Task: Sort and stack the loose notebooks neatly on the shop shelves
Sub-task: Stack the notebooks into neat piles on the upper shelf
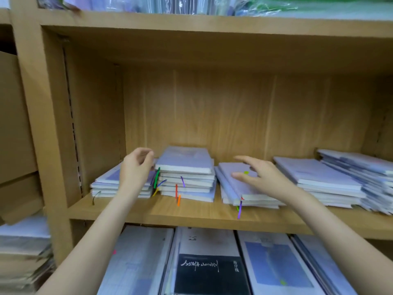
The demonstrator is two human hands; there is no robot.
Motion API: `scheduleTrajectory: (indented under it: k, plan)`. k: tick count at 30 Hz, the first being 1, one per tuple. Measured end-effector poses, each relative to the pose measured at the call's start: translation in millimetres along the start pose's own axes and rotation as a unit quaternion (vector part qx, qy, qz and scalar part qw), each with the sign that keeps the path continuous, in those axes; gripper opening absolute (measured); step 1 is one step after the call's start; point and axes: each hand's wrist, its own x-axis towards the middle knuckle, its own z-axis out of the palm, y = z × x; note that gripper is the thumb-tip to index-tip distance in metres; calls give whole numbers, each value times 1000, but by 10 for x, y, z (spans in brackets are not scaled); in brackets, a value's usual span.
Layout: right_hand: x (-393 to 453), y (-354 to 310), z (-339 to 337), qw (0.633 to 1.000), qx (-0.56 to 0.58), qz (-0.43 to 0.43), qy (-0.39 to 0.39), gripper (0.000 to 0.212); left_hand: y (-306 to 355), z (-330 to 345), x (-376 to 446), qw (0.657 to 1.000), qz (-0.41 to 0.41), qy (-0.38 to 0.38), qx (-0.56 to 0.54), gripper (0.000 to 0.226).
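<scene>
On the middle shelf (191, 211) five stacks of notebooks are laid out in a row: a low left stack (106, 184), a taller stack (187, 177) with coloured ribbons hanging from it, a slanted, untidy stack (238, 188), and two more stacks (319, 182) at the right. The left hand (136, 167) is held between the first two stacks with fingers curled, apparently gripping nothing, though blur hides any contact. The right hand (261, 177) is spread open, fingers straight, just above the slanted stack.
</scene>
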Motion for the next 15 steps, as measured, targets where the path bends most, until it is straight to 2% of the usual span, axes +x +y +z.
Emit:
scheduleTrajectory:
  k: [3, 5, 7, 11, 15]
  plan:
    - [240, -202, 261, 999, 28, 3, -44, 69, -197, -142, -61, 999, -40, -16, -21, 22]
    - [362, -271, 425, 998, 34, 4, -51, 75, -276, -183, -104, 994, -78, -61, -40, 25]
    - [427, -281, 533, 998, 41, 11, -45, 74, -315, -171, -135, 990, -80, -109, -33, 28]
    - [478, -306, 589, 999, -12, -25, -26, 53, -315, -105, -141, 986, -66, -145, -45, 41]
    - [581, -370, 581, 992, -76, -80, 69, 20, -366, -102, -157, 984, -77, -144, -75, 43]
